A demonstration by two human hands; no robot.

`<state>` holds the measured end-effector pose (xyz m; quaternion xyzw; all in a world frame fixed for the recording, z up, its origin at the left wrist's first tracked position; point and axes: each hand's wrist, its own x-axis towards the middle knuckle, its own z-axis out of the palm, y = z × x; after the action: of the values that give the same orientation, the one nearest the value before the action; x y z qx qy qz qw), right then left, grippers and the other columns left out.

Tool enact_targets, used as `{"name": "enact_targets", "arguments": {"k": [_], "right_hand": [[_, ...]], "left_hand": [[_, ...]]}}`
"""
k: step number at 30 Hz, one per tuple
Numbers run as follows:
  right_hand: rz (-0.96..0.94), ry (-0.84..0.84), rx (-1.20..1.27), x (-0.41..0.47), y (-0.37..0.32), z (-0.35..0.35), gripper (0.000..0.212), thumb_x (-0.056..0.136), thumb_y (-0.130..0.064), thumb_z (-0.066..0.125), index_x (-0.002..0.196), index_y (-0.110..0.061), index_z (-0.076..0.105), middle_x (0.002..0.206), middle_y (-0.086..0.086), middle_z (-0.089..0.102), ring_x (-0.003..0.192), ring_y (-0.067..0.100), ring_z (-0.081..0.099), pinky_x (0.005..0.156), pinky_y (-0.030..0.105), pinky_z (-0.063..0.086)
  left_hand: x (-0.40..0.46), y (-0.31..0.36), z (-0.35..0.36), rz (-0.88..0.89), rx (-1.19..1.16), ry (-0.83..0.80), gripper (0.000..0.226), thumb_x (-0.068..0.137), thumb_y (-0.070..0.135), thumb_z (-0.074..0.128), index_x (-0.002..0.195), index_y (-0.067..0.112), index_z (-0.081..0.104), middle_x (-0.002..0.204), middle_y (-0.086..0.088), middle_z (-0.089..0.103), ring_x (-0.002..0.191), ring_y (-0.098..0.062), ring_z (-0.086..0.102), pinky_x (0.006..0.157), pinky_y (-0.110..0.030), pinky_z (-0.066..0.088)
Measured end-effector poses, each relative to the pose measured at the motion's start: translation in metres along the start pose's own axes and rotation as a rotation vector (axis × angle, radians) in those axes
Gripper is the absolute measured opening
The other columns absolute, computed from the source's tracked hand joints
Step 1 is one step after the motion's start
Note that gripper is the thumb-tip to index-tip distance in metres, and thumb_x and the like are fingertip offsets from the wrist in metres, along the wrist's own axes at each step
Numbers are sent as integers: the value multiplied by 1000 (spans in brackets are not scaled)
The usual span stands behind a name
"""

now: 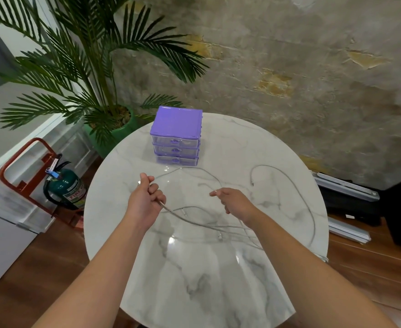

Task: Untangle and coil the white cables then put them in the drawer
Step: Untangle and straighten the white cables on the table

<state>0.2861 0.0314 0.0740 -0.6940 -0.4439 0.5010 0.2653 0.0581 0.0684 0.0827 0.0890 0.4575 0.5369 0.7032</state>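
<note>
White cables (pixel 218 227) lie in loose, crossing loops on the round marble bench (pixel 206 280). They are not coiled yet, so the job looks like it is near its start.

The left hand (pixel 147 197) is closed in a fist on one cable. The cable comes out under the fist and runs down to the pile. Holding it tight gives a firm end to pull from, so the loops can slide free.

The right hand (pixel 235 202) is off to the side, apart from the left one. Its fingers are curled and seem to pinch a strand that arcs across from the left hand, but I cannot tell for sure. Keeping the hands apart stretches the cable between them, which I think helps show where it crosses the others.

One long cable swings out wide to the right, and its plug (pixel 252 182) lies on the bench by itself.

At the back of the bench sits a purple box of drawers (pixel 175 136). All three drawers are shut, so one must be opened before any cable can go in.
</note>
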Motion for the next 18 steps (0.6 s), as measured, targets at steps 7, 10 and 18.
{"name": "enact_targets", "arguments": {"k": [7,10,18], "right_hand": [[-158,-44,82,-9,-21,15,30,97,-6,41,105,-17,69,96,13,65,73,13,50,69,22,43],[-267,-84,141,-14,-29,23,27,97,-5,46,106,-16,69,101,6,69,75,11,55,71,20,46],[-251,-117,70,-24,-24,41,27,96,-12,50,101,-27,72,94,9,69,76,11,53,72,23,45]], "left_hand": [[-1,-3,7,-71,9,-57,43,97,53,43,104,14,60,52,8,22,40,-6,21,40,-16,24],[2,-6,7,-93,-26,-65,45,101,46,37,118,11,59,52,8,27,40,-6,23,40,-14,27],[-5,-6,14,-61,-67,-56,33,105,32,37,103,13,64,86,0,67,65,-8,65,63,-22,57]]}}
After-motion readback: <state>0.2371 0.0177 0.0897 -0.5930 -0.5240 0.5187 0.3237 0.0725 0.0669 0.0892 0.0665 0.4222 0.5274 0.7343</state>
